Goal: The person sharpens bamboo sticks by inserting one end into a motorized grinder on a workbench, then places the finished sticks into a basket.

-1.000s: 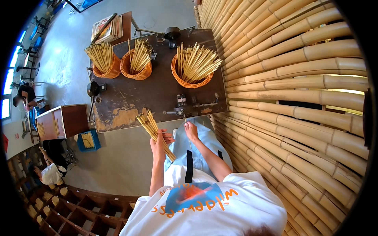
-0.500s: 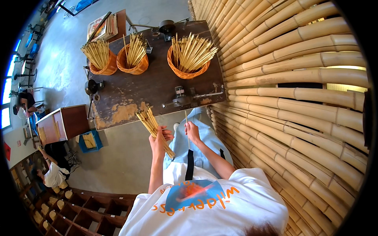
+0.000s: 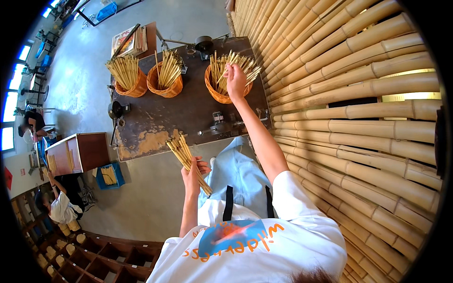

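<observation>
My left hand (image 3: 192, 173) is wrapped round a bundle of thin bamboo sticks (image 3: 180, 152), held tilted in front of the table's near edge. My right arm reaches over the table, and my right hand (image 3: 236, 81) is at the mouth of the right wicker basket (image 3: 220, 97). Its fingers are pinched together, apparently on a bamboo stick (image 3: 221, 79), among the many sticks standing in that basket. Part of the basket's contents is hidden behind the hand.
Two more wicker baskets of sticks, the left one (image 3: 134, 88) and the middle one (image 3: 165, 90), stand on the dark worn table (image 3: 160, 113). Small metal clamp tools (image 3: 218, 123) are fixed along its edges. A bamboo wall (image 3: 349, 111) runs close on the right. A blue crate (image 3: 111, 177) sits on the floor.
My right hand has moved from in front of my lap, where it held a thin stick, forward to the right basket. My left hand keeps its bundle, nearly unmoved.
</observation>
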The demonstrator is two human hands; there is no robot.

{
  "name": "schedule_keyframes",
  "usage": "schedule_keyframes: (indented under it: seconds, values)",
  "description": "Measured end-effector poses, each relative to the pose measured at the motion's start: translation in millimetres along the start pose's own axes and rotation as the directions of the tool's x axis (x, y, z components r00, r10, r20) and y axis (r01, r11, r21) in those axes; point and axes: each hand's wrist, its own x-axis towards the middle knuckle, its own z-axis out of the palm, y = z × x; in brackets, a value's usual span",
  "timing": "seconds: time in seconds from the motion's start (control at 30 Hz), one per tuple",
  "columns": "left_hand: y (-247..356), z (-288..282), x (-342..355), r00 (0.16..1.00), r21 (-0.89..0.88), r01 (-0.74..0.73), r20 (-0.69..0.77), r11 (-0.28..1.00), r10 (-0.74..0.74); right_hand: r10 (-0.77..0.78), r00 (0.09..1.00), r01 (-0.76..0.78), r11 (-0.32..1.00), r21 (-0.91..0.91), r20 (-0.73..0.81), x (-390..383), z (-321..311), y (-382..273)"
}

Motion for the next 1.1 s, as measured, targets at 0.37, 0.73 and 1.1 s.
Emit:
schedule_keyframes:
  seconds: [0.37,0.73,1.1]
  values:
    - [-2.9,8.5,-7.9,0.999,-0.007,-0.004,0.047,1.000,0.005,0.098,0.979,-0.079,0.991,-0.110,0.181,-8.4,5.0,54.5]
    - [6.3,17.5,-17.5,0.996,-0.016,-0.006,0.090,1.000,0.007,0.270,0.875,0.075,0.745,-0.663,0.402,28.5,16.7,71.3]
    - [-6.9,27.8,-6.7,0.984,-0.019,0.023,0.178,1.000,-0.020,0.282,0.465,-0.603,0.795,0.067,0.839,-203.0,-71.5,-83.0]
